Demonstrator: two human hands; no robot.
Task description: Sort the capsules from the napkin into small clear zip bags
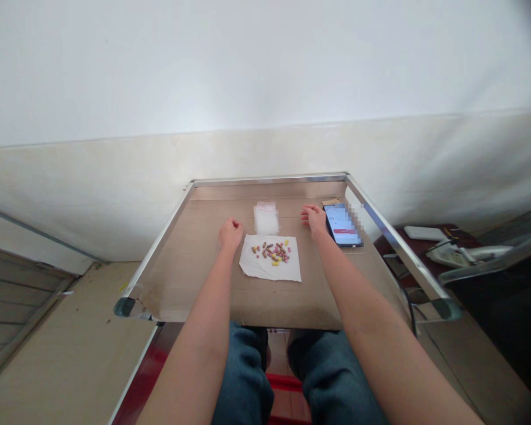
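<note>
A white paper sheet (271, 265) lies on the small table (190, 277) with several coloured pills (272, 251) scattered on it. Just behind the sheet sits a small stack of clear plastic bags (266, 218). My left hand (230, 234) rests on the table left of the sheet, its fingers curled in with nothing visible in them. My right hand (314, 218) rests right of the bags, fingers bent down onto the tabletop, holding nothing. A phone (343, 225) with a lit screen lies just right of that hand.
The table has a raised metal rim (393, 242) and stands against a white and beige wall. To the right, a low dark surface holds a white device (425, 233) and cables. My knees in jeans show under the near edge.
</note>
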